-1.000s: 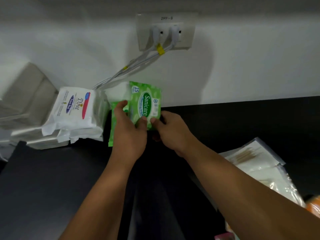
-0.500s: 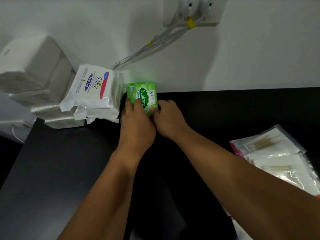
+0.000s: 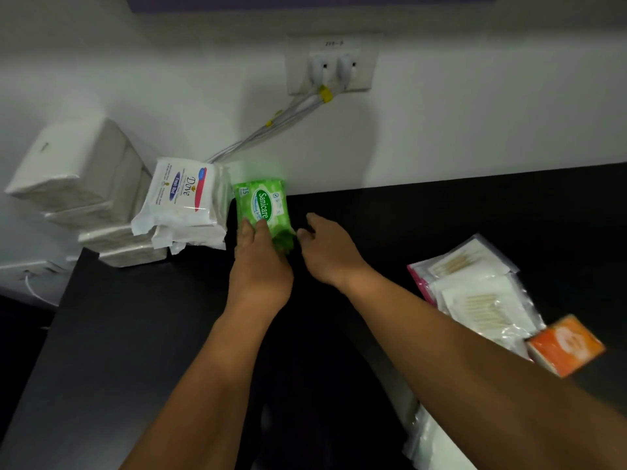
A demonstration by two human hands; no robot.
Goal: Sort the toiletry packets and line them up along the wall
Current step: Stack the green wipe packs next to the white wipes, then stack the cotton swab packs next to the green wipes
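**Green wipes packet being seated at the wall**

At the desk's (image 3: 135, 334) far left corner, plain white packs (image 3: 78, 171) stacked against the wall (image 3: 475, 113), with a pile of Dove packs (image 3: 183, 195) just beside them. Next along the far edge, just beside the Dove pile and propped up at the wall: the green Sanicare packet (image 3: 263, 206). Gripped at its near end by the left hand (image 3: 259, 269), fingers curled over the printed face, thumb hidden. A little to the right and clear of the packet, the right hand (image 3: 327, 249), fingers relaxed, holding nothing.

Handling, as a judgement: probably light, soft and squashy, a film pouch with a slick skin, apt to slump or slide on the smooth dark top. Best taken low across its two faces, thumb behind and fingers in front. Better not pulled by the crimped end seal or the label flap. Squeeze gently, then press the base toward the wall to seat it.

Near the desk's right edge, well apart: clear bags (image 3: 475, 293) of thin sticks, limp and slippery by the look, and an orange packet (image 3: 565, 344), not yet lined up.
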